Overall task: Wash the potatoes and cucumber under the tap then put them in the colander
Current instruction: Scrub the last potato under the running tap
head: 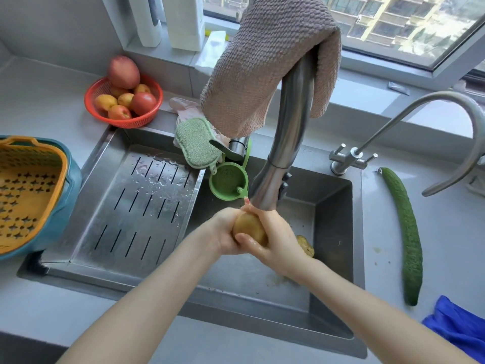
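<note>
A red mesh basket [91, 106] of apples and peaches sits on the grey counter [39, 101] behind the sink's left corner. A slotted steel drain tray [136, 206], beaded with water, fills the left half of the basin. A green scrubbing sponge [195, 143] lies beside a small green strainer [228, 181]. A brown waffle-weave cloth [267, 61] is draped overhead. A slim second faucet [409, 122] curves at right. Blue fabric [456, 327], perhaps a cloth, occupies the lower right corner.

body: two bare forearms | sleeves: none in view | hands: ungloved, wet | jewellery: none seen
</note>
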Demonstrator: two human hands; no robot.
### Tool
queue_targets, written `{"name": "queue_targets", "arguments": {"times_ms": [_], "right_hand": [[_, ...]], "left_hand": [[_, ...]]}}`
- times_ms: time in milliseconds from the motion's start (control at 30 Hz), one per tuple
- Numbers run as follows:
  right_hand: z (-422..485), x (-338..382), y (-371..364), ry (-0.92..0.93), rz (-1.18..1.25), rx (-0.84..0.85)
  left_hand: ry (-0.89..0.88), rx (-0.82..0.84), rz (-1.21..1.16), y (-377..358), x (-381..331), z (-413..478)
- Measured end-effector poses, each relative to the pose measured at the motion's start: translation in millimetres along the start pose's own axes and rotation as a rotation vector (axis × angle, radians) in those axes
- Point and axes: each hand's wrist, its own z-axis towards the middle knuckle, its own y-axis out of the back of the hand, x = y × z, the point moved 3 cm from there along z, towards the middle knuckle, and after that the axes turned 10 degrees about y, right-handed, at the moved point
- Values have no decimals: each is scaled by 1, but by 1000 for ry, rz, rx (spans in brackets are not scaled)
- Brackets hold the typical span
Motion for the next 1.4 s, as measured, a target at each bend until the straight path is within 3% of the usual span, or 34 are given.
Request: {"name": "queue_targets", "arguments": {"times_ms": [100, 167, 233, 367, 467, 567, 667, 733, 833, 900, 1033, 1200, 1300, 1400], "right_hand": [[7, -7, 11, 139, -189, -144], [12, -4, 11, 68, -282, -304], [17, -3, 7, -237, -125, -386], [21, -32, -13, -977, 489, -413], [23, -32, -11, -1267, 695, -323], [23, -19, -8, -1209, 720, -276], [22, -5, -12, -858, 342, -250], [15, 2, -16, -745, 203, -219], [3, 9, -12, -666, 85, -146], [0, 9, -8, -594, 104, -93], [8, 3, -5, -711, 388, -44], [10, -9, -15, -1177, 647, -80], [11, -13, -14, -1268, 701, -169], [12, -10, -8, -1369, 880, -216]], "left_hand": [[-41, 82, 58, -16, 1, -12], [-211, -38, -27, -21, -2, -10], [-471, -235, -56, -19, -4, -2], [-928, -666, 373, -18, 8, -6], [-1149, -618, 575, -14, 15, -6], [-1077, -454, 458, -7, 13, -2], [-844, -304, -20, -3, 3, 7], [-630, -139, -179, -1, -3, 12], [-368, 99, -292, 3, -7, 8], [-329, 175, -273, 3, -8, 2], [-456, 28, -140, 5, -8, 5], [-754, -395, 153, 1, -1, 6], [-848, -461, 331, -3, 4, -1], [-1114, -459, 615, -9, 14, -13]]}}
